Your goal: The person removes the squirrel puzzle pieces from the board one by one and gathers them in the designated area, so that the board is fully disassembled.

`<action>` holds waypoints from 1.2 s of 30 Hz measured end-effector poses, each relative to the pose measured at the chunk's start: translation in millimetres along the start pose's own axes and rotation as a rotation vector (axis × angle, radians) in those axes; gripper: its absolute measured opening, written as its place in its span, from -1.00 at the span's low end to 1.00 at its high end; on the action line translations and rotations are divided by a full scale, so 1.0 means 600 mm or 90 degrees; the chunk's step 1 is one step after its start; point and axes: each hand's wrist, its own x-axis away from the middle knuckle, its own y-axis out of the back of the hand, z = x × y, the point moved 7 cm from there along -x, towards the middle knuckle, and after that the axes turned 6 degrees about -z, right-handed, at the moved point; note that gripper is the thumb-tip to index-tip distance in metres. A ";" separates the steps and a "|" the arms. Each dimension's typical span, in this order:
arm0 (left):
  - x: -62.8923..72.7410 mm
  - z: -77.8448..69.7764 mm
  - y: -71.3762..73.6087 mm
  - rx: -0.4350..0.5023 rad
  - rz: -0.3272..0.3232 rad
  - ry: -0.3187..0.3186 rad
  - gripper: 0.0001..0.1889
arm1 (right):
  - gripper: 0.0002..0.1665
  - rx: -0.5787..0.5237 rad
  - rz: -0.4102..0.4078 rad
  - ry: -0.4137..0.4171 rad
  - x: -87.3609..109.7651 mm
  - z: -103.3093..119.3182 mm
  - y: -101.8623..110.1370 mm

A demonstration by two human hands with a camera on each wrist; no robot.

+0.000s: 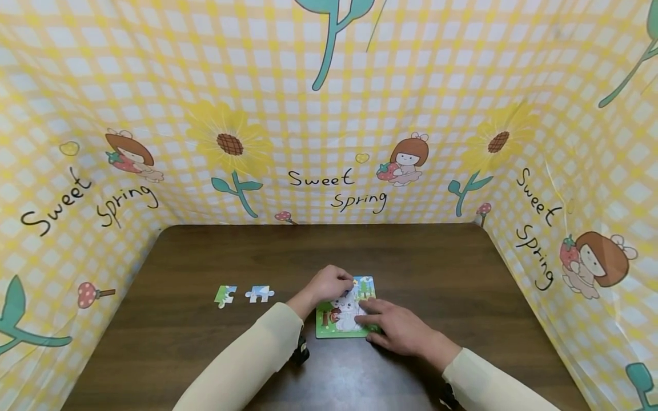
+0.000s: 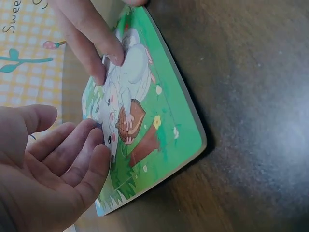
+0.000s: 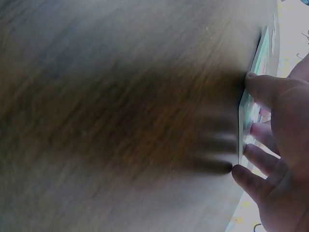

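A small jigsaw board [image 1: 334, 333] with a green border lies on the table, its picture showing a white mouse with an acorn [image 2: 131, 121]. My left hand [image 1: 330, 283] reaches over its upper left part. In the left wrist view the bent fingertips of that left hand [image 2: 53, 164] touch the picture, with the thumb apart from them. My right hand [image 1: 400, 326] rests on the board's right side with spread fingers [image 3: 263, 157]. Its thumb lies at the near edge. Both hands cover parts of the picture.
Two loose jigsaw pieces lie on the table to the left: one green and white [image 1: 224, 294], one blue and white [image 1: 260, 293]. A yellow checked cloth [image 1: 319, 142] encloses the brown table [image 1: 411, 251] at the back and sides.
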 end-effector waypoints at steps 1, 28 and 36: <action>0.000 0.001 -0.001 0.009 0.005 0.003 -0.65 | -0.48 -0.005 0.004 -0.004 0.000 0.000 -0.001; -0.011 0.000 -0.030 0.215 0.075 0.110 -0.81 | -0.48 -0.009 0.001 0.006 -0.003 -0.004 0.002; -0.022 -0.001 -0.023 0.161 -0.018 0.045 -0.85 | -0.48 -0.016 0.005 0.011 -0.003 -0.006 0.002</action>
